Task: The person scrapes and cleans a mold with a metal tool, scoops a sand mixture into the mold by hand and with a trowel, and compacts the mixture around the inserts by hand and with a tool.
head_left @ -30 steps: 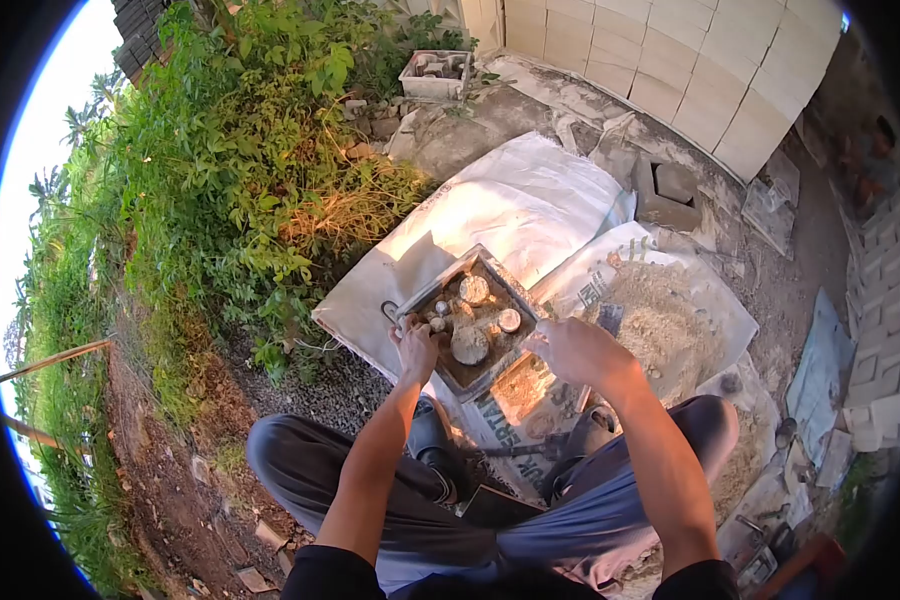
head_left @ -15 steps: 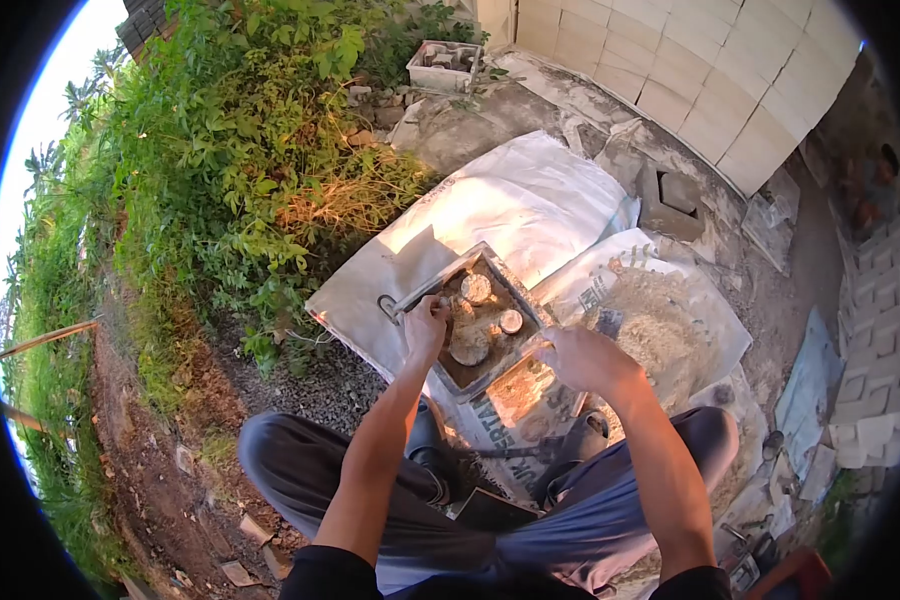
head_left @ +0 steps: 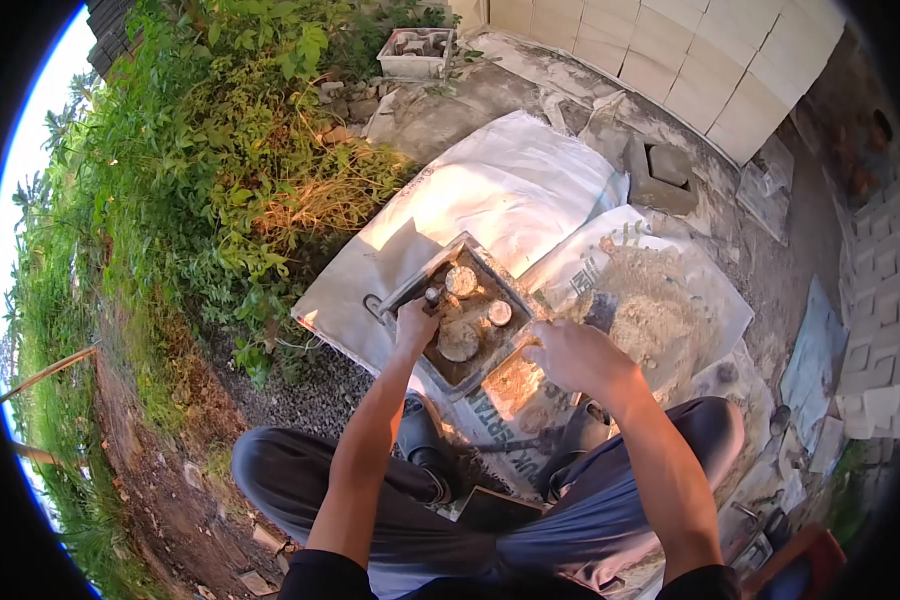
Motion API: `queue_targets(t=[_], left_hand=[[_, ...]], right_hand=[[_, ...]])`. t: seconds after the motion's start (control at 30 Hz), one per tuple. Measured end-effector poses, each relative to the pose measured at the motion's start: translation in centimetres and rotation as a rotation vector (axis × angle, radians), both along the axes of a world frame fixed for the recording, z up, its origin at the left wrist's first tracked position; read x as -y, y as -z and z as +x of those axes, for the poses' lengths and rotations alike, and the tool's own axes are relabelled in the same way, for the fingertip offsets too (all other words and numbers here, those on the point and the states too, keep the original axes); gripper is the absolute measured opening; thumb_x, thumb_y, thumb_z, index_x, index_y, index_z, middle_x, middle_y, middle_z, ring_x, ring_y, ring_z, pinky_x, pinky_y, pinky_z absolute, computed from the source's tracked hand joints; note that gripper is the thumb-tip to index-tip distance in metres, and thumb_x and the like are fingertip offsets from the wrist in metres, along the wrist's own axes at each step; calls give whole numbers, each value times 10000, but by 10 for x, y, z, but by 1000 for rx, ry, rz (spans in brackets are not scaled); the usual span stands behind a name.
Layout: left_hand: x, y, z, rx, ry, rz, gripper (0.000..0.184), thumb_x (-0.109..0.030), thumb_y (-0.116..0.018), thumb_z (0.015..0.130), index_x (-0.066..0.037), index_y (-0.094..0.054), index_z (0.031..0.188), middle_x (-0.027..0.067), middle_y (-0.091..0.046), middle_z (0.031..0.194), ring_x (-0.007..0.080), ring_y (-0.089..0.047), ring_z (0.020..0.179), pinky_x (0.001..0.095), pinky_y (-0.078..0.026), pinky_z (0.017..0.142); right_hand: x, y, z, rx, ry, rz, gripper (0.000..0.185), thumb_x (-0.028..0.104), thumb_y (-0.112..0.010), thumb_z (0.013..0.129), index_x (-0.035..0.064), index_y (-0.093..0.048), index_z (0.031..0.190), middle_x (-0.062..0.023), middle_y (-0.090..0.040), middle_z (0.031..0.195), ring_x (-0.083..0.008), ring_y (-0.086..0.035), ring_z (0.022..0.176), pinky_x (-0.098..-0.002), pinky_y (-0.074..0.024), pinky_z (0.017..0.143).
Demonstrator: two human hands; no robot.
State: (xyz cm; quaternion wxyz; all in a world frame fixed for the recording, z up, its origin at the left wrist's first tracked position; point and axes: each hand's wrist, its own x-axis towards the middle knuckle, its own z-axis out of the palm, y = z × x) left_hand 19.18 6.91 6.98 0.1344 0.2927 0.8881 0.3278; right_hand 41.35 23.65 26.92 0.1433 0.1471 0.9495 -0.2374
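A square, thick-walled mould box (head_left: 475,247) sits tilted to my view on white woven sacks, with brownish, grainy matter inside. Three round pale pieces stand in it: one at the back (head_left: 461,281), a smaller one at the right (head_left: 499,313) and a broad one at the front (head_left: 459,341). My left hand (head_left: 416,326) reaches over the left wall with closed fingers, at a small greyish round-ended thing I cannot make out. My right hand (head_left: 580,357) is at the box's right corner, its curled fingers on the rim; the fingertips are partly hidden.
A heap of sandy powder (head_left: 660,315) lies on the printed sack (head_left: 735,310) at the right. Further back are a hollow grey block (head_left: 665,180) and a white crate (head_left: 415,65). Dense plants (head_left: 240,200) border the left; pale stacked blocks (head_left: 875,320) line the right.
The view has shifted slightly, so the whole scene sits a little further left and higher. My left hand's fingers have moved slightly, and a small round-ended thing now shows at them.
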Motion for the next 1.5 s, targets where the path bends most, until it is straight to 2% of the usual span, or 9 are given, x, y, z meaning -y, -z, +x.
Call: queue_targets(t=[0.07, 0.17, 0.4, 0.73, 0.9, 0.93, 1.03, 1.1, 1.5], left_hand=[[-6, 11, -2, -37, -133, -92, 227, -91, -659, 699, 0, -636, 906, 231, -642, 879, 409, -612, 831, 455, -483, 748], [-18, 17, -2, -75, -249, -187, 267, -34, -604, 690, -34, -616, 956, 237, -640, 865, 421, -605, 853, 473, -478, 766], [-17, 10, -8, -299, 122, 146, 345, 72, -532, 663, -14, -589, 992, 239, -610, 958, 414, -595, 883, 469, -475, 776], [-23, 19, -21, -153, 161, -102, 236, 47, -591, 650, -19, -646, 870, 229, -627, 813, 378, -621, 809, 418, -492, 713], [-34, -2, -16, -102, 146, -364, 379, -72, -605, 717, -77, -590, 1095, 197, -645, 944, 367, -622, 893, 450, -496, 772], [-40, -25, -6, 6, 78, -348, 609, -241, -713, 708, -72, -485, 1246, 174, -625, 1061, 345, -600, 1001, 442, -479, 844], [-50, -5, -3, -369, 121, -214, 773, -368, -758, 678, -34, -431, 1293, 189, -587, 1140, 343, -566, 1063, 431, -460, 890], [-59, 7, -7, -170, 116, -163, 765, -375, -778, 665, -18, -441, 1251, 196, -553, 1182, 345, -547, 1079, 412, -468, 883], [-81, 2, -7, -118, 205, -360, 702, -116, -752, 635, -30, -391, 1232, 232, -593, 1058, 387, -580, 988, 443, -492, 790]], right_hand=[[0, 4, 1, -51, 24, -4, 360, 319, -500, 910, -31, -579, 936, -209, -630, 867, -355, -642, 823, -439, -526, 727], [-1, -1, 2, -50, 23, -13, 403, 322, -519, 905, -33, -534, 1094, -250, -625, 864, -403, -621, 839, -465, -501, 736], [-1, -7, 3, -20, 23, 39, 410, 323, -523, 904, -35, -530, 1103, -235, -626, 827, -385, -632, 802, -453, -511, 711], [-3, 5, 2, -54, 19, 17, 378, 304, -521, 904, -37, -537, 1066, -230, -626, 811, -387, -632, 778, -450, -513, 704], [-3, -2, -1, -6, 9, 48, 367, 349, -528, 901, -8, -585, 966, -199, -648, 856, -332, -658, 823, -436, -530, 717], [-3, 0, -3, 29, 17, 44, 376, 357, -525, 902, -8, -581, 975, -199, -648, 861, -337, -655, 840, -444, -524, 733], [-2, -1, -2, 47, 23, 41, 384, 365, -521, 903, -6, -579, 984, -198, -647, 865, -345, -650, 858, -453, -518, 749], [0, -2, -2, 39, 15, 49, 385, 366, -520, 903, -5, -580, 985, -197, -647, 866, -347, -649, 860, -453, -518, 748], [0, -3, 5, -60, 13, 75, 342, 327, -531, 897, -5, -583, 962, -179, -647, 826, -318, -664, 793, -409, -542, 694]])
